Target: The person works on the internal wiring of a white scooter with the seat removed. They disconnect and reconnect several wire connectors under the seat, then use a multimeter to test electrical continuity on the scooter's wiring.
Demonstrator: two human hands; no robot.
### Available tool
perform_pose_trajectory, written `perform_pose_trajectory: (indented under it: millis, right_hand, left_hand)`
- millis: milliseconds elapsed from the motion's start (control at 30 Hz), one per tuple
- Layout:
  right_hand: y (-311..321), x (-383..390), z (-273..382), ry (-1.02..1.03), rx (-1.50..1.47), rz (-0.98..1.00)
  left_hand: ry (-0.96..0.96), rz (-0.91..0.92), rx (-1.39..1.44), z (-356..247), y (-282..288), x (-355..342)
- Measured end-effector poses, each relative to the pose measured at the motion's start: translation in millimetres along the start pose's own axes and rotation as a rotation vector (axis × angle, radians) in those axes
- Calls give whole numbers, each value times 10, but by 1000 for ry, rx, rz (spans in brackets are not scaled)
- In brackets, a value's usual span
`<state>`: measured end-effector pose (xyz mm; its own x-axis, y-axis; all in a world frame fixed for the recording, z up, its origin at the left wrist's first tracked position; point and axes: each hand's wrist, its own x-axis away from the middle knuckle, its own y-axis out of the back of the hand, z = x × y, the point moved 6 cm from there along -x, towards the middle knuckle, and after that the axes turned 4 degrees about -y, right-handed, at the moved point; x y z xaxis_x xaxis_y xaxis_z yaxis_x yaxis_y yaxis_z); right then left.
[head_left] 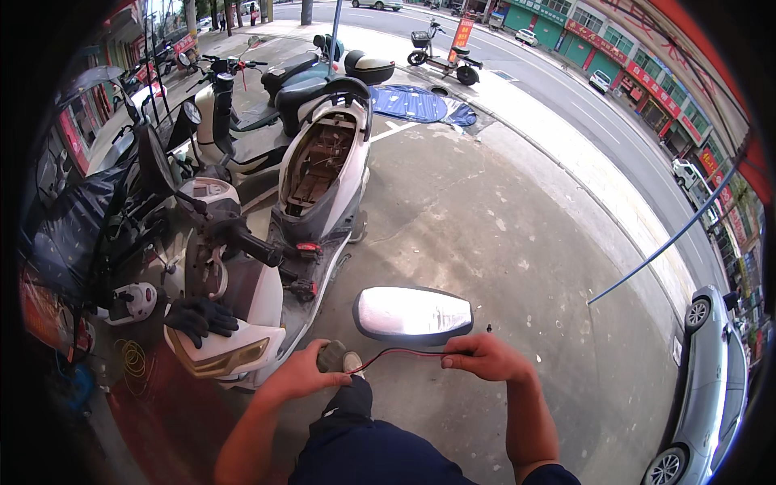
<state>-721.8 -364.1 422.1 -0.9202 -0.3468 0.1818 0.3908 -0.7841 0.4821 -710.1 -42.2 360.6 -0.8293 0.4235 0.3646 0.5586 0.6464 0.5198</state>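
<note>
A thin red-and-black wire (402,351) stretches between my two hands in a shallow arch. My left hand (305,373) is closed at one end of it, with thumb and fingers beside a rounded olive-grey piece (331,356) whose kind I cannot make out. At the other end, my right hand (487,356) pinches the wire between thumb and fingers. On the ground just beyond lies a long oval scooter seat (414,312) with a dark rim and a bright silvery face. Left of it stands a white electric scooter (242,303), its front near my left forearm.
Black gloves (200,319) rest on the scooter's front. Behind, a scooter body has an exposed seat compartment (325,158). More scooters (222,121) crowd the left. A blue tarp (408,104) lies farther off. A slanting blue pole (663,246) and silver car (711,388) stand right.
</note>
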Motion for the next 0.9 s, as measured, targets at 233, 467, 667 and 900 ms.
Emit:
perform_pose_trajectory:
  millis: [233, 467, 667, 900]
  right_hand:
    - [1148, -1869, -221, -308, 274, -449]
    - [1524, -2946, -578, -307, 452, -417]
    - [1324, -4735, -474, -195, 521, -221]
    - [1078, -6912, -298, 141, 599, 190]
  left_hand:
    - [-172, 622, 676, 374, 114, -1285]
    - [-2, -15, 1738, 1014, 324, -2070]
    - [221, -518, 1461, 1807, 374, -2613]
    - [84, -937, 1614, 1919, 827, -3160]
